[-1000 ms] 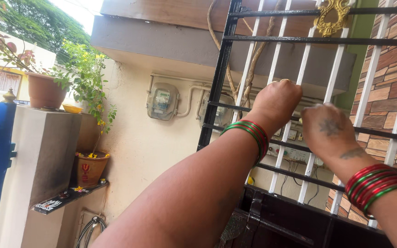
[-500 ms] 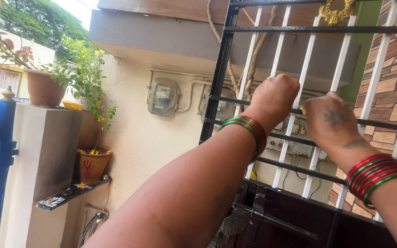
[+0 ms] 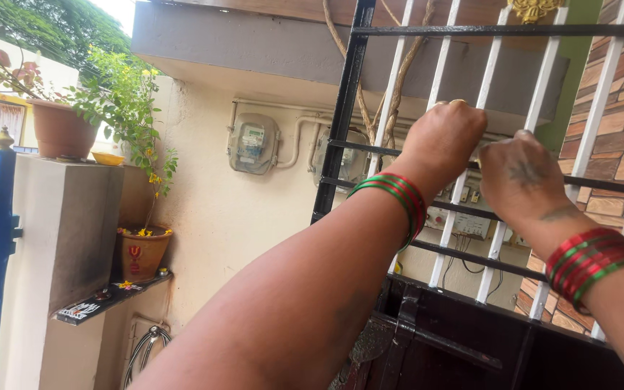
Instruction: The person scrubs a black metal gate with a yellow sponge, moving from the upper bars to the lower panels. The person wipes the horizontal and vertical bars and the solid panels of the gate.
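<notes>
Both hands are raised to the barred gate (image 3: 427,253): the left hand (image 3: 445,137) is clenched round a white bar, the right hand (image 3: 521,177) just beside it, its grip hidden.

Both hands reach up to the metal gate (image 3: 492,87) of black frame and white bars. The left hand (image 3: 443,137) curls around a white bar; the right hand (image 3: 523,177) sits just beside it against the bars. Red and green bangles (image 3: 393,193) ring each wrist. Left of the gate, an electric meter (image 3: 253,143) hangs on the wall, and farther left stand potted plants (image 3: 61,128).
</notes>
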